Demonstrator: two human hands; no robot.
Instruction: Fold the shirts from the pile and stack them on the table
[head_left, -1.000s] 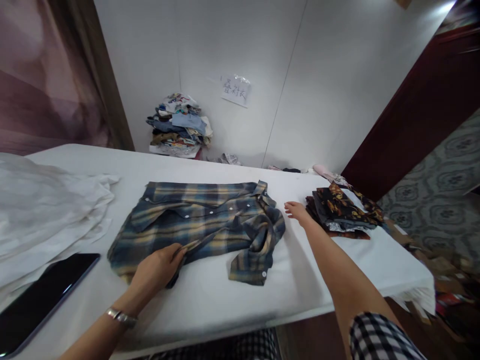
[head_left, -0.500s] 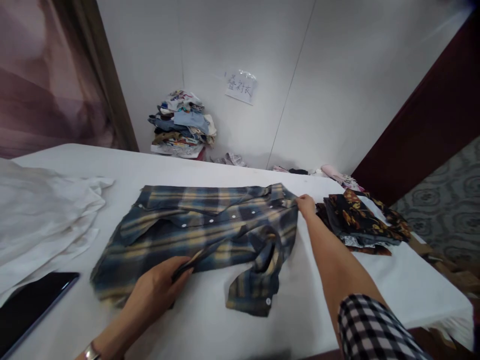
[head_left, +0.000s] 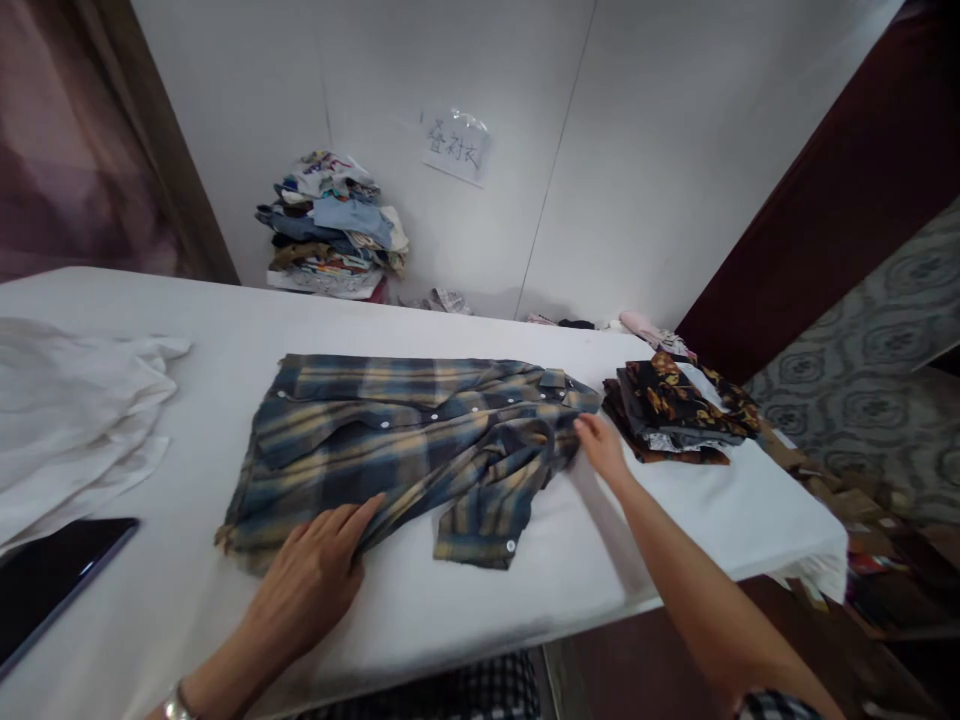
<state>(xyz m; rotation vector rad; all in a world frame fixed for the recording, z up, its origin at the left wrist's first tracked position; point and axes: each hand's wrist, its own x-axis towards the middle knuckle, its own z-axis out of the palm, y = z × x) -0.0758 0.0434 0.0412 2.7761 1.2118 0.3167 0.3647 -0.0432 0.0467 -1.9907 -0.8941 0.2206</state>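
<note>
Head view, L to R. Far L edge of the counter (head_left: 195,310): a dark phone (head_left: 52,585) lay flat, partly out of frame, w/ a heap of white cloth (head_left: 75,420) just behind it.

Centre: a blue-and-yellow plaid shirt (head_left: 390,440) lay spread on the counter, collar end toward the R, one cuffed sleeve (head_left: 480,520) flopped out over the near edge of the body.

The left hand (head_left: 319,580) lay palm-down at the shirt's near hem, fingers (head_left: 360,515) extended and flat, pressing rather than gripping; nothing was enclosed in them. The right hand (head_left: 600,450) was at the collar end, fingers (head_left: 585,432) touching the bunched fabric there. Whether they pinched the cloth or merely rested on it could not be told from this angle.

R of the shirt: a folded stack of dark patterned clothes (head_left: 675,410), near the collar but apart from it. Behind, against the wall: a pile of mixed clothing (head_left: 330,225) and a paper note (head_left: 456,150).

Risks, as judged from this layout:
- Collar area was wrinkled; smoothing w/ one flat hand only could drag the whole shirt sideways instead of flattening it.
- The loose sleeve lay at an angle; a fold made over it would likely trap a crease or leave a lump.
- A pull toward the R could push the collar into the patterned stack & skew it.
- The phone sat near the counter's edge; a sweep of cloth to the L might nudge it.
</note>
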